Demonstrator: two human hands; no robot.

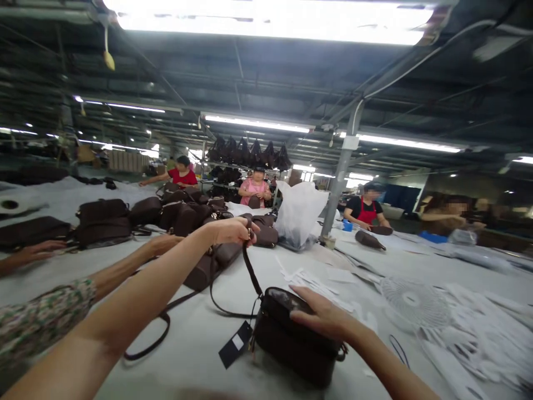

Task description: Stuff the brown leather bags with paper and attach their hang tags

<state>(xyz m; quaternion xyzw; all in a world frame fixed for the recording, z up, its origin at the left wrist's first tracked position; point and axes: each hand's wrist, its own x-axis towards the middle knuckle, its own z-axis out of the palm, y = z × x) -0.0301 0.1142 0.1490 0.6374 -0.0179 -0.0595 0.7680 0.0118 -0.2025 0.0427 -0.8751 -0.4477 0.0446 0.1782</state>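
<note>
- Left hand (237,229) is gripping the upper part of a dark strap (252,272), its fingers closing around it and holding it raised above the table (187,347).
- Right hand (320,316) is resting on the top of a dark brown bag (291,347), its fingers spreading open and its thumb lying apart from them.
- That bag is standing on the table in front of the person, with the strap rising from its left end to the left hand.
- 1 black tag (230,354) with a white label is showing just beside the bag's left end.
- More dark bags (179,216) are lying in a pile beyond the left hand.
- At the left, a co-worker's arm in a floral sleeve (54,311) is reaching toward the pile.
- White strips (310,283) are lying beyond the right hand, and a round white fan (412,303) is sitting to their right.
- 1 white plastic bag (300,211) is standing near a metal post (342,172).
- Across the table, 1 person in pink (254,191) is holding a dark item.
</note>
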